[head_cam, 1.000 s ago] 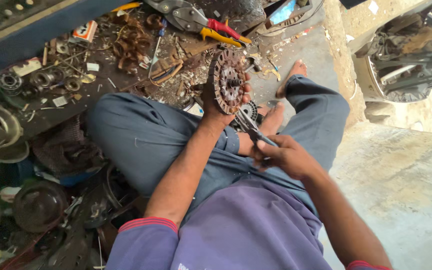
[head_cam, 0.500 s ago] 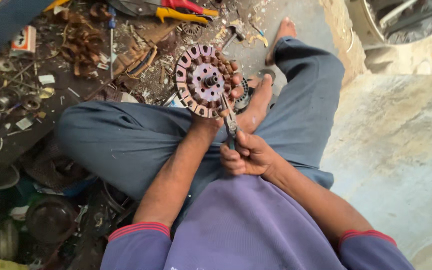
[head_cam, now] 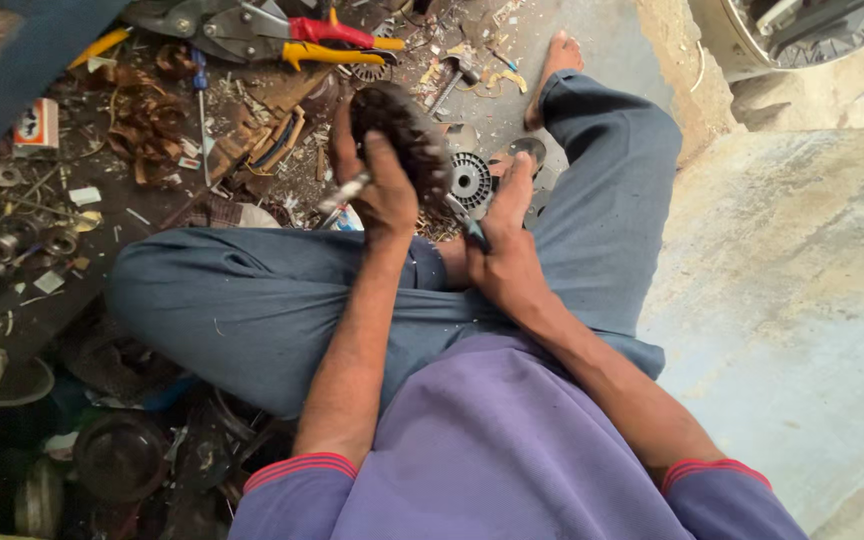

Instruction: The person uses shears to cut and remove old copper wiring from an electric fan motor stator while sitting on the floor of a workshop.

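Both hands are busy over the lap: left hand (head_cam: pixel 384 190) clamped on a dark toothed disc (head_cam: pixel 407 135) held on edge, right hand (head_cam: pixel 507 265) gripping pliers (head_cam: pixel 467 225) beside it. How far the stripping has got cannot be told. A small red-and-white box (head_cam: pixel 37 123) lies far left on the littered floor (head_cam: pixel 152 210).

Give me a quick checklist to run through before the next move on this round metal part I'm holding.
1. Left hand has the round toothed metal part gripped: ok, fingers wrapped over it.
2. Right hand holds the pliers: ok, handles in the palm.
3. Pliers tip meets the part: cannot tell, hidden behind the hands.
4. Second toothed disc lies on the floor, close to the right hand: ok.
5. Spare red-and-yellow-handled cutters lie on the floor beyond the part: ok.
6. Bare foot apart from the scattered scrap: not ok, scrap lies right beside it.
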